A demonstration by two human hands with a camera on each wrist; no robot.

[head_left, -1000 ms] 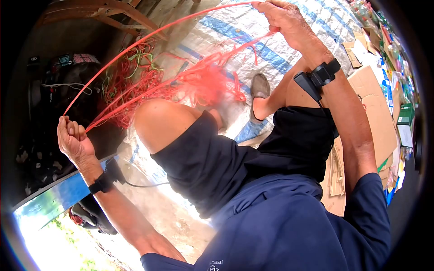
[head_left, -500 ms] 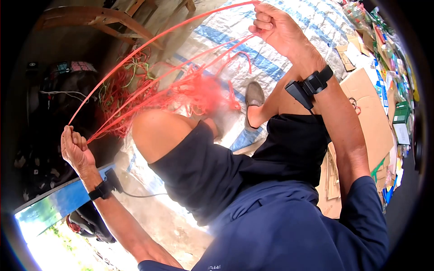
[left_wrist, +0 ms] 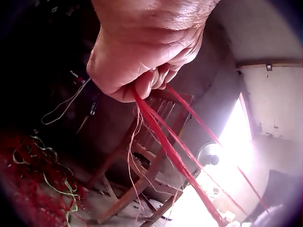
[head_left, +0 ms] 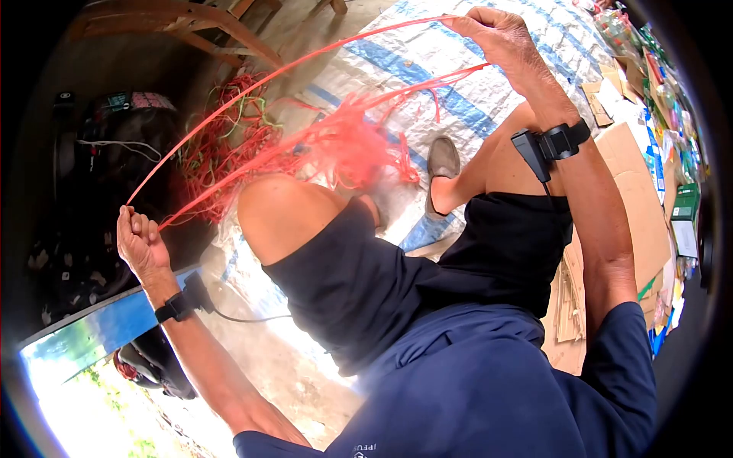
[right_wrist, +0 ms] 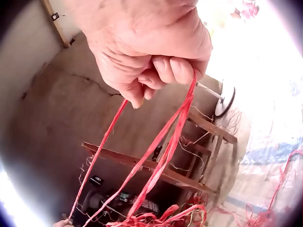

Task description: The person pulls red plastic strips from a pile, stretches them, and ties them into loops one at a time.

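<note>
Red-pink plastic twine (head_left: 343, 137) stretches between the two raised hands, with a frayed mass of strands hanging around its middle. The left hand (head_left: 143, 243) grips it, thumb and index pinching a single upper strand and the other fingers curled over the lower bundle. In the left wrist view, several strands (left_wrist: 165, 146) run down from that fist. Over the sheet at the top, the right hand (head_left: 504, 46) pinches the arched upper strand, and the lower bundle enters its curled fingers. Two separate runs of strands (right_wrist: 163, 161) leave the hand in the right wrist view.
A tangled heap of red and green twine (head_left: 229, 153) lies beyond the person's knee (head_left: 279, 217). Below spreads a blue-striped white sheet (head_left: 397, 65). Wooden furniture (head_left: 191, 27) stands at upper left; flattened cardboard (head_left: 630, 191) and bottles (head_left: 622, 34) lie right.
The right hand dips slightly toward the left, then moves back out to the right. The left hand shifts a little right. The lower strands, spread apart half a second ago, now lie closer together.
</note>
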